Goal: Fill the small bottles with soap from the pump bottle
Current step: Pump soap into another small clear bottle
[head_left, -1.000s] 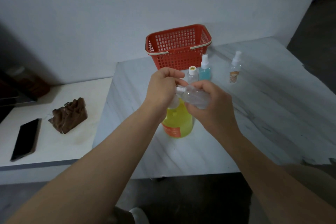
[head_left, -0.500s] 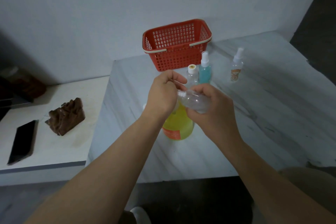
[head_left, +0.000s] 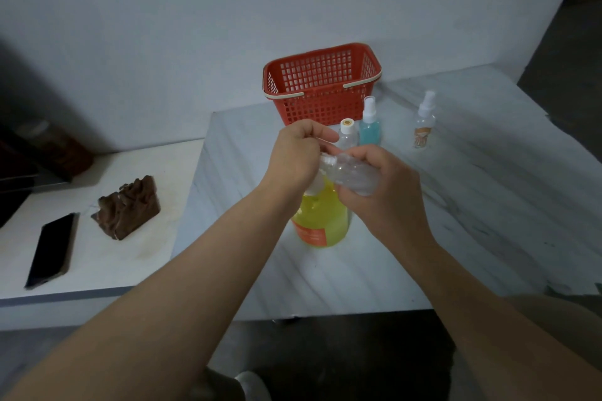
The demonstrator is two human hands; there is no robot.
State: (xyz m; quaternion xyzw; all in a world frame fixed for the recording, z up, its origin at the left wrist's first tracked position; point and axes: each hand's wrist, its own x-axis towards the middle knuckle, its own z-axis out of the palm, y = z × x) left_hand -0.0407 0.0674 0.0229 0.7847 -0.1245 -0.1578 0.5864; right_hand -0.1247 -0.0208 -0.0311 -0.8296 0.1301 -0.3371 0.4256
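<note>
Pump bottle (head_left: 325,215) bears orange label (head_left: 310,234), writing illegible.

Pump bottle (head_left: 321,221) is showing yellow soap and an orange label; basket (head_left: 321,88) is showing red lattice, cream handles; teal spray bottle (head_left: 369,133) is wearing a white top; clear spray bottle (head_left: 423,128) is bearing a brown motif; table (head_left: 472,212) is showing grey-veined white marble.

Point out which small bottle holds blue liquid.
The spray bottle beside the orange-capped bottle, before the red basket; only its liquid is blue.
</note>
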